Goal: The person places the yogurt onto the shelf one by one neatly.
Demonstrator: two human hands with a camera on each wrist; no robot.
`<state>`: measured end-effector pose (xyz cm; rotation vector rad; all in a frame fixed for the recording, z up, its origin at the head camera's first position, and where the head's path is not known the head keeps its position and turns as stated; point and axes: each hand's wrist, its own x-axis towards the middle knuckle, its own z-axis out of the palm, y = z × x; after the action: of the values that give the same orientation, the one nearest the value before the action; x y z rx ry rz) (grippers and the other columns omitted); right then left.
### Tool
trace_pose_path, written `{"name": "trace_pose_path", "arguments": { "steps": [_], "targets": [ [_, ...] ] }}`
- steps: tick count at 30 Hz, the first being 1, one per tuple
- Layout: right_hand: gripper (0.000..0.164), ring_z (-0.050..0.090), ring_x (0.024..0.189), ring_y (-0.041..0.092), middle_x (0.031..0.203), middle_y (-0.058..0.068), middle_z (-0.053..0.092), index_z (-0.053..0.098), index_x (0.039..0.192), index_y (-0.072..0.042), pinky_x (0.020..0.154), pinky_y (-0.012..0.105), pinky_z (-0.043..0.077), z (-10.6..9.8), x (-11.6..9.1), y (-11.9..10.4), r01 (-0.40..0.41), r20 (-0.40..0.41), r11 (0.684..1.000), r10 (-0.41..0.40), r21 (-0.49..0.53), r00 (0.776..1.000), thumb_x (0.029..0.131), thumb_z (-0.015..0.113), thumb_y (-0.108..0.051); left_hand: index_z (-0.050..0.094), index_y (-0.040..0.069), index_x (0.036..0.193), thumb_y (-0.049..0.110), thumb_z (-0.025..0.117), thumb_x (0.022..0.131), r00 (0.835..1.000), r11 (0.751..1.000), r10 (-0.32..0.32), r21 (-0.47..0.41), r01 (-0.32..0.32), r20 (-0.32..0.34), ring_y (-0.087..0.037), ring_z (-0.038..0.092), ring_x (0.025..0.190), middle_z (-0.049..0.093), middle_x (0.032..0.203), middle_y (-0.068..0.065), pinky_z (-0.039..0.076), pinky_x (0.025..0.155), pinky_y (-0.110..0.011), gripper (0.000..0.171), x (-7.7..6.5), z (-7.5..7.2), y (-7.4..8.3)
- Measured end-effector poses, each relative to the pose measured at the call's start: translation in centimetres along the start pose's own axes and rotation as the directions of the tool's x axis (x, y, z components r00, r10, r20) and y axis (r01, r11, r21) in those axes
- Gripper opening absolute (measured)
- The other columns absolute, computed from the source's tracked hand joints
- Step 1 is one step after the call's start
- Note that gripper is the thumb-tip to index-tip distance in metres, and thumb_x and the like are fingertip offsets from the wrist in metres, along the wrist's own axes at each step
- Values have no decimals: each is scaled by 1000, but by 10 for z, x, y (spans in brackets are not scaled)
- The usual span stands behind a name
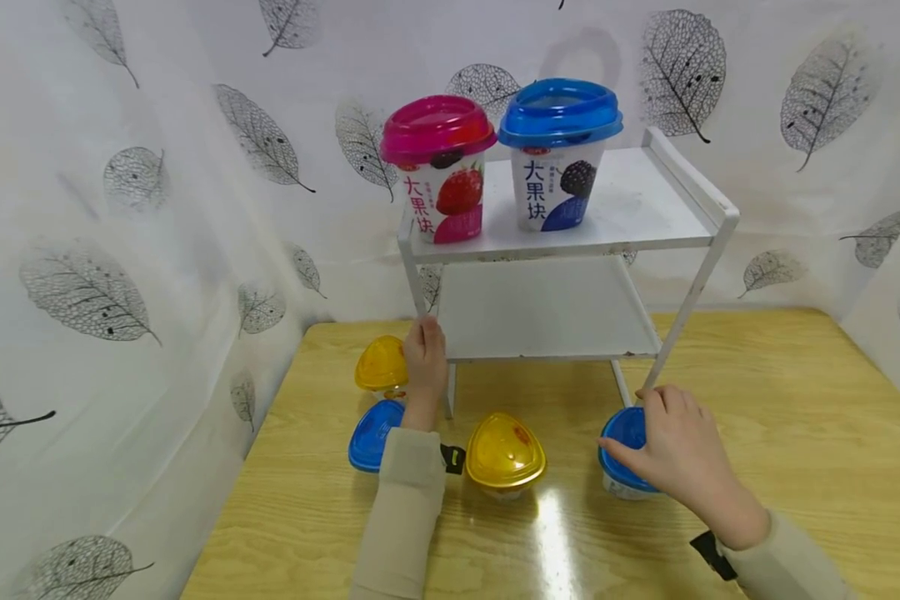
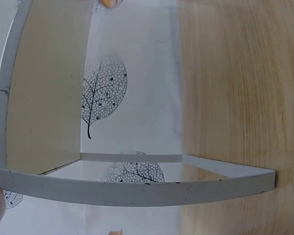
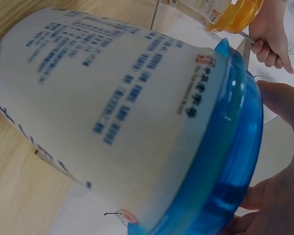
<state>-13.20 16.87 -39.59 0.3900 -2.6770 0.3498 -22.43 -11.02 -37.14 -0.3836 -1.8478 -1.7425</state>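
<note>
My left hand (image 1: 424,360) grips the left front post of a white two-tier shelf rack (image 1: 562,308). In the right wrist view its fingers (image 3: 270,54) are curled round that post. At the right, my right hand (image 1: 682,446) holds a blue-lidded yogurt cup (image 1: 624,467) by its lid, thumb on one side and fingers on the other. Up close, the right wrist view shows the white printed wall of this cup and its blue lid (image 3: 235,142). The left wrist view shows a grey-white rack frame (image 2: 137,192), with only a bit of the left hand at the edge.
On the rack's top tier stand a pink-lidded strawberry cup (image 1: 442,171) and a blue-lidded blackberry cup (image 1: 558,158). Yellow-lidded cups (image 1: 506,454) and another blue-lidded cup (image 1: 373,435) stand on the wooden table (image 1: 285,533). A leaf-patterned curtain (image 1: 180,217) hangs behind.
</note>
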Motion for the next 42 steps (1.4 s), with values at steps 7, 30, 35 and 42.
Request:
{"name": "trace_pose_path", "arguments": {
  "steps": [7, 30, 35, 42],
  "targets": [
    [73, 49, 83, 41, 91, 25, 51, 57, 97, 9, 64, 55, 40, 1, -3, 2, -37, 86, 999, 36, 3, 996, 62, 71, -53, 32, 12, 66, 51, 32, 86, 1000, 1000, 2, -25, -2, 1, -6, 23, 44, 26, 53, 6, 18, 42, -20, 44, 0, 0, 1],
    [60, 43, 102, 44, 115, 25, 45, 48, 116, 6, 72, 56, 42, -11, -4, 9, 33, 239, 962, -100, 270, 966, 66, 74, -16, 31, 9, 64, 52, 32, 85, 1000, 1000, 15, -23, -15, -17, -5, 23, 44, 25, 52, 6, 18, 43, -19, 48, 2, 2, 4],
    [54, 45, 96, 42, 106, 23, 50, 53, 110, 5, 72, 57, 37, -5, -10, 10, 38, 18, 985, -42, 167, 999, 68, 72, -23, 31, 10, 64, 53, 32, 85, 1000, 1000, 10, -10, -10, -17, -5, 23, 44, 26, 52, 6, 18, 43, -19, 48, 0, 2, 4],
    [63, 46, 90, 42, 97, 24, 52, 56, 105, 6, 68, 59, 36, 0, -13, 10, -70, 61, 996, 67, 54, 996, 69, 70, -43, 32, 10, 65, 53, 31, 84, 1000, 1000, 2, 6, -2, -15, -5, 24, 44, 26, 53, 5, 18, 43, -19, 47, 0, 2, 5]
  ]
}}
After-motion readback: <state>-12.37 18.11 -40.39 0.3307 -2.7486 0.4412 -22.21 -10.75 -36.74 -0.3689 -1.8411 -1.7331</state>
